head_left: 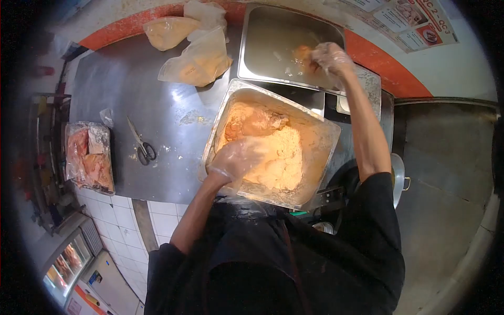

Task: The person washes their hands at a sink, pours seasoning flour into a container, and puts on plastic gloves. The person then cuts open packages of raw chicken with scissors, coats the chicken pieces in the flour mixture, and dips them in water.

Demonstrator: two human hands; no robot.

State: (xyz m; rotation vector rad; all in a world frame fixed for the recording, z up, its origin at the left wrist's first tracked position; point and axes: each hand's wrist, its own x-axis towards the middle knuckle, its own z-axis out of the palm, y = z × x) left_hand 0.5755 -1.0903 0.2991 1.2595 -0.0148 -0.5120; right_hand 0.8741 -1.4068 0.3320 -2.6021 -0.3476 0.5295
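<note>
A metal pan [318, 155] of pale orange flour stands in front of me, with flour-coated chicken pieces [254, 123] lying at its far left. My left hand [239, 159], in a clear plastic glove, is low over the flour beside the chicken. Its fingers look stretched out, blurred by motion, and no object shows in them. Behind is a second steel pan [268, 34] of cloudy liquid. At its right side my gloved right hand [332, 58] is closed on a reddish piece of chicken [304, 56], at or just above the liquid.
Clear bags of flour [197, 60] lie at the back of the steel table [173, 136]. Black-handled scissors [142, 144] and a bag of raw meat [89, 157] are on the left. A metal pot [399, 181] stands beyond the table's right edge. Posters [407, 21] hang on the wall.
</note>
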